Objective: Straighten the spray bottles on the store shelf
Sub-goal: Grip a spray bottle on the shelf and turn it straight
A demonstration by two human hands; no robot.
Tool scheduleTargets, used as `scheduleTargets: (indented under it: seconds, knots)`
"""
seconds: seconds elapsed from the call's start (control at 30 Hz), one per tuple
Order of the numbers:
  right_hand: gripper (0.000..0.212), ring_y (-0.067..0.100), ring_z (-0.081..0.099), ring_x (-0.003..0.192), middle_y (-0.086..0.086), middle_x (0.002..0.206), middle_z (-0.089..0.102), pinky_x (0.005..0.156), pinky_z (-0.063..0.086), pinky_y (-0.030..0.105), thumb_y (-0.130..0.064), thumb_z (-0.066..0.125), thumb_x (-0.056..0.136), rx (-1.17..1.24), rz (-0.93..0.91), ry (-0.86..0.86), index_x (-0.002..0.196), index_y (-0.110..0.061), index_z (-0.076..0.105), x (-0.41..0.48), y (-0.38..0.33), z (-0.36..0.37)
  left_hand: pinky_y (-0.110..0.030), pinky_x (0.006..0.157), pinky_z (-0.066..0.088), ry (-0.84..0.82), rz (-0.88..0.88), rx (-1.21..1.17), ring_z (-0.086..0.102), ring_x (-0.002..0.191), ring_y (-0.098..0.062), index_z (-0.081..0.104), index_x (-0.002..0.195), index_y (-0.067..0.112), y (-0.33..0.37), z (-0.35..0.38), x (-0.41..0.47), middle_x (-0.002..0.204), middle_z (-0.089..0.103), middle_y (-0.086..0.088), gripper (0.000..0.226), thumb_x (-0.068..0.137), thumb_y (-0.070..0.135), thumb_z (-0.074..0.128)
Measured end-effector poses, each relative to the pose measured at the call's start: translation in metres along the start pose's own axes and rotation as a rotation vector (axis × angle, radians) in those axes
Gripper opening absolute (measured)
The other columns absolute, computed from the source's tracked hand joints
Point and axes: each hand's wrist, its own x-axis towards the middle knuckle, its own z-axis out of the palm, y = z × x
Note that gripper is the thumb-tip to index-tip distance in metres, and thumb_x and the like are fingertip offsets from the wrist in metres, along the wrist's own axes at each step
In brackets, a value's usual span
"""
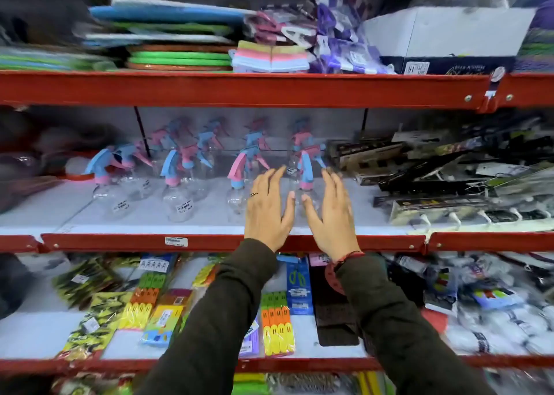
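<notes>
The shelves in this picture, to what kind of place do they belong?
Most likely a shop for household goods. Red metal shelves carry a price label on the front edge, rows of identical spray bottles bear stickers, and packaged goods lie below.

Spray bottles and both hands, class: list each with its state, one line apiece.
Leftmost front bottle: tilted left.
Second front bottle: upright.
Third front bottle: upright.
Rightmost front bottle: upright, between the hands.
Left hand: open, fingers spread.
Right hand: open, fingers spread.

Open hands (299, 212) flanking spray btl (302, 173)
</notes>
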Motion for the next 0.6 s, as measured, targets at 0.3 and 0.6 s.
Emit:
scheduleTargets:
  seconds: [0.3, 0.6]
  knots:
    - [0.045, 0.027, 0.04, 0.143, 0.014, 0.151, 0.045, 0.122, 0.029, 0.039, -0.02, 0.044, 0.101, 0.523, 0.472, -0.176, 0.145, -0.011, 0.044, 0.022, 0.014, 0.024, -0.03, 0.117, 0.026, -0.397, -0.56, -0.583, 0.039, 0.141, -0.026, 0.045, 0.143, 0.011, 0.003, 0.037, 0.027, 0.152, 0.043, -0.014, 0.045, 0.103, 0.024, 0.03]
    - [0.042, 0.021, 0.048, 0.136, 0.01, 0.145, 0.053, 0.119, 0.034, 0.038, -0.013, 0.042, 0.1, 0.563, 0.466, -0.149, 0.14, -0.012, 0.053, 0.005, 0.022, 0.015, -0.043, 0.122, 0.027, -0.437, -0.692, -0.829, 0.036, 0.143, -0.025, 0.041, 0.147, 0.015, 0.005, 0.036, 0.014, 0.156, 0.038, -0.006, 0.047, 0.102, 0.028, 0.033]
